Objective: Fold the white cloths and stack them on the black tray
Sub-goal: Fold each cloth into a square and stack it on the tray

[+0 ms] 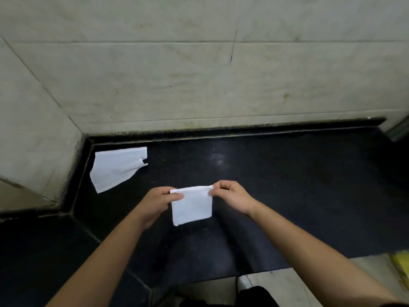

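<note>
A small folded white cloth [192, 206] hangs above the black counter [287, 185] in the middle of the view. My left hand [158, 201] pinches its upper left corner and my right hand [231, 196] pinches its upper right corner. A second white cloth [117, 168] lies loosely spread on the counter at the back left, close to the wall corner. No black tray is distinguishable from the dark counter surface.
Pale tiled walls [199, 85] close off the back and the left side. The counter's front edge runs along the lower right, with a light floor below it. A yellow object [401, 265] shows at the right edge.
</note>
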